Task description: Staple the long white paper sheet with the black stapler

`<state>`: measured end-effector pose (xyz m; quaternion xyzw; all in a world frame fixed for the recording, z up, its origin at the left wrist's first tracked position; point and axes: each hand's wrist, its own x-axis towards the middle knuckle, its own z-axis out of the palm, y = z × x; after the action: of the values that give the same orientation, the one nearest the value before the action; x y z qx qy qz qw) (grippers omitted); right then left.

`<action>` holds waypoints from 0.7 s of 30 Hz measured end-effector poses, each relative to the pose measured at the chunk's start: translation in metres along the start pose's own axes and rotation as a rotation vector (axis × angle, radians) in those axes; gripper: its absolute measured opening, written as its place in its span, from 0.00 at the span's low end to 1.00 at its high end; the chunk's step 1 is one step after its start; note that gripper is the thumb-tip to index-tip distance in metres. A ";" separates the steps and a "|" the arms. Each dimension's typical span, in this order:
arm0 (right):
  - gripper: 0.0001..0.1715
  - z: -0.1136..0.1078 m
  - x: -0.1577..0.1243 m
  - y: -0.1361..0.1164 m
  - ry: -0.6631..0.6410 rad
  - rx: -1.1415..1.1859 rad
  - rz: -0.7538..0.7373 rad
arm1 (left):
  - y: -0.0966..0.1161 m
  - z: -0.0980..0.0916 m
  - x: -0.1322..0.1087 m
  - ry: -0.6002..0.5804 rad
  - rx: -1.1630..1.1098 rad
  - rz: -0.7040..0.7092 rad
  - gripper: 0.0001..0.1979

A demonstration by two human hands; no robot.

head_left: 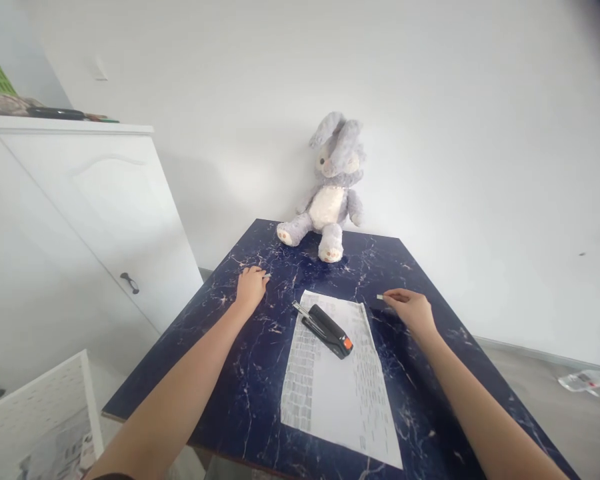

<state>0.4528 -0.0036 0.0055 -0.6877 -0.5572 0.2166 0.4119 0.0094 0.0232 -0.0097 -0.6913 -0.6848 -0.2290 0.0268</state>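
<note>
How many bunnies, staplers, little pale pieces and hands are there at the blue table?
Bunny: 1
Stapler: 1
Little pale pieces: 2
Hands: 2, left hand and right hand
Total: 6

I work in what looks like a home, a plush rabbit [327, 203] on the table [260, 373], a white cupboard [100, 220] alongside.

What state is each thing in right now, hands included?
White printed paper sheet: unfolded, lying on the blue marbled table.
Black stapler with orange end: resting on the sheet, metal tray sticking out.
Bare left hand: on the table, small pale piece against it, grip unclear.
Bare right hand: pinching a small pale strip.
Grey plush rabbit: seated upright, ear over face.
White panelled cabinet door: shut.
</note>
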 end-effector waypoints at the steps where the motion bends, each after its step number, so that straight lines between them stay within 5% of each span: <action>1: 0.15 0.003 0.011 0.004 0.001 -0.031 -0.004 | 0.001 0.001 0.000 -0.010 0.016 -0.001 0.12; 6: 0.11 0.019 0.051 0.009 -0.006 -0.132 -0.010 | 0.009 -0.003 -0.002 0.012 0.019 0.053 0.09; 9: 0.11 0.023 0.046 -0.003 0.057 -0.181 -0.085 | 0.012 -0.005 -0.003 0.052 -0.054 0.019 0.12; 12: 0.14 0.027 0.012 -0.030 0.058 -0.209 -0.278 | 0.015 -0.004 -0.004 0.130 -0.243 -0.054 0.15; 16: 0.14 0.040 -0.053 -0.077 -0.144 -0.071 -0.437 | 0.021 0.001 -0.006 0.181 -0.628 -0.083 0.15; 21: 0.20 0.055 -0.110 -0.096 -0.406 -0.067 -0.518 | 0.041 0.007 -0.014 -0.013 -1.226 -0.213 0.20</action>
<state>0.3235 -0.0856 0.0338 -0.4792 -0.7910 0.2189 0.3110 0.0510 0.0099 -0.0099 -0.5102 -0.4941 -0.5779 -0.4020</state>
